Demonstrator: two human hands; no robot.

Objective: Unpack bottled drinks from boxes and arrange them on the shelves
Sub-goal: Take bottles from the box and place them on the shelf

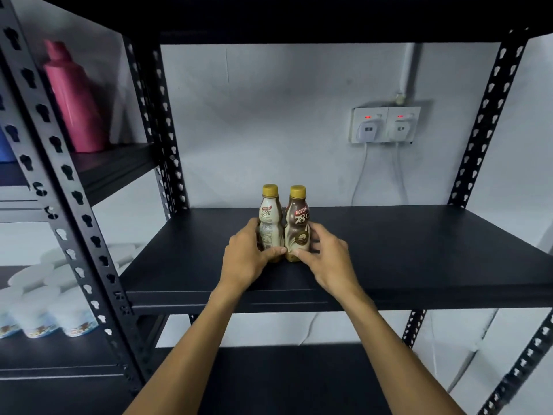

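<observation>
Two small coffee bottles with gold caps stand upright side by side on the black shelf [404,250]. The left bottle [270,223] shows a pale label, the right bottle [297,226] a brown one. My left hand [248,259] grips the left bottle low down, thumb across its front and fingers behind. Curled around the base of the right bottle is my right hand [326,259], thumb in front. The bottles touch each other.
A pink bottle [73,100] stands on the neighbouring rack's upper shelf at the left. Several white cups [45,310] fill a lower shelf there. A double wall socket [386,124] with plugged chargers is behind the shelf. Perforated black uprights [74,205] frame the bay.
</observation>
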